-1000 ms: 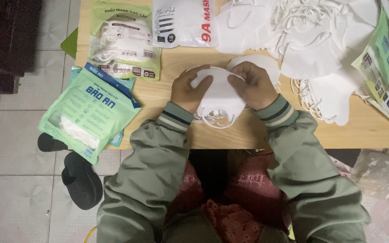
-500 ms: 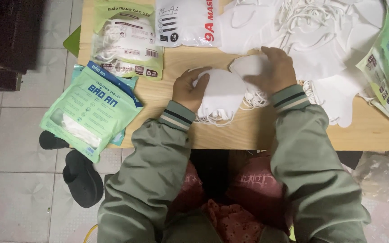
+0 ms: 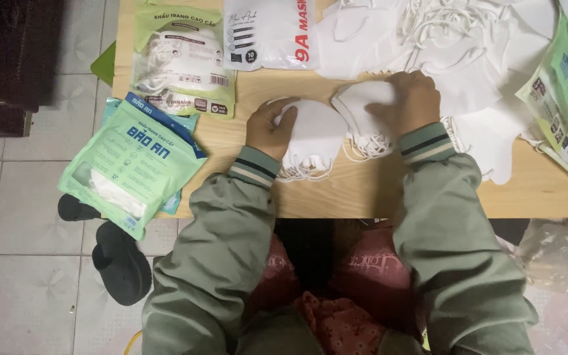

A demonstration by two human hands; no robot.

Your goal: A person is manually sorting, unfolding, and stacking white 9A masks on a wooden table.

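Note:
My left hand [image 3: 265, 128] presses on the left edge of a small stack of folded white face masks [image 3: 313, 135] lying on the wooden table [image 3: 363, 190]; their ear loops hang toward me. My right hand [image 3: 409, 102] rests on another folded white mask [image 3: 363, 108] just right of the stack, fingers curled over it. Both sleeves are green with striped cuffs.
A big loose pile of white masks [image 3: 455, 39] covers the table's far right. Sealed mask packs lie at the back: a green one [image 3: 182, 59] and a white one [image 3: 267, 33]. More green packs hang off the left edge [image 3: 129, 164] and the right edge [image 3: 563, 98]. Black slippers [image 3: 119, 263] sit on the tiled floor.
My right hand left the stack and reached right and back onto a separate mask. My left hand stayed on the stack.

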